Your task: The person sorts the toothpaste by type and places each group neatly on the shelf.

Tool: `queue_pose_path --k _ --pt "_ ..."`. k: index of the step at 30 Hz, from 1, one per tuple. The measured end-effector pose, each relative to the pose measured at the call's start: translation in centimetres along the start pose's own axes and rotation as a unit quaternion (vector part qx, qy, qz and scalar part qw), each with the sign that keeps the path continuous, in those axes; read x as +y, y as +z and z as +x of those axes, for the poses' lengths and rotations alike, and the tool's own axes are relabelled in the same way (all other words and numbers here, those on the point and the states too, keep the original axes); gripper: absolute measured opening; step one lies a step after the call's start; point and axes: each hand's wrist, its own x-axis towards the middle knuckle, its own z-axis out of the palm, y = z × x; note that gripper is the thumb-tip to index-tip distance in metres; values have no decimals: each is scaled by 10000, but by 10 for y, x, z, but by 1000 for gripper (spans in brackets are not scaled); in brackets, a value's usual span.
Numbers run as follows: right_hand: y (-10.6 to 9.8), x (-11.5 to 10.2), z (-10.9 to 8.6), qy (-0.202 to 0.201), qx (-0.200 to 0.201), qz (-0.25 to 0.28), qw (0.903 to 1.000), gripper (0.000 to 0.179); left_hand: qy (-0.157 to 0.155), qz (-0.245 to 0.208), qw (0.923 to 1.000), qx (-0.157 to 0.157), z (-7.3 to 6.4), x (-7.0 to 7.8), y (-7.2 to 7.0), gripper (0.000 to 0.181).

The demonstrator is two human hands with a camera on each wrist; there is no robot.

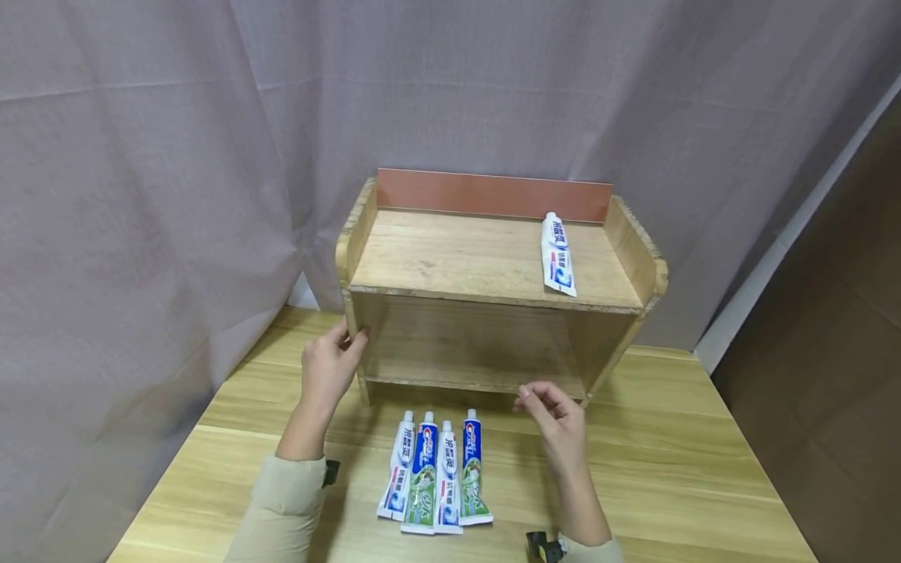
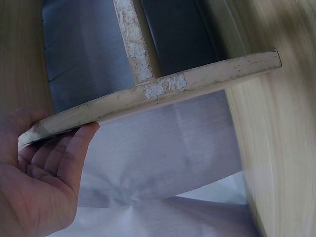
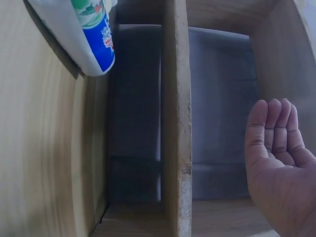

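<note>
My left hand grips the left side board of a small two-tier wooden shelf. In the left wrist view, its thumb and fingers lie on either side of the board. My right hand hovers before the lower tier near its right end, fingers loosely bent and holding nothing. A white toothpaste tube lies on the upper tier toward the right, cap to the back. Several toothpaste tubes lie side by side on the table before the shelf, among them a white one and a blue-green one.
The shelf stands toward the back of a wood-grain table. A reddish-brown back strip edges its upper tier. Grey curtain hangs behind and to the left, and a dark brown panel rises on the right.
</note>
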Motion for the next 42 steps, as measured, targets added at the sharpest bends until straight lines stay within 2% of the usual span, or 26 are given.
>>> queue_pose_path --k 6,15,23,33,42 --pt "3 6 -4 107 -58 -137 9998 9 -33 -46 10000 -8 -1 0 -1 24" --pt "7 14 -6 190 -40 39 9998 14 -64 14 10000 2 -1 1 0 20" --pt "8 24 -6 273 -165 -31 9995 15 -67 35 10000 19 0 2 0 19" --pt "11 37 -8 567 -203 73 9982 18 60 156 9998 128 -1 1 0 16" --pt "12 46 -10 730 -268 52 9970 19 15 58 10000 77 -1 1 0 16"
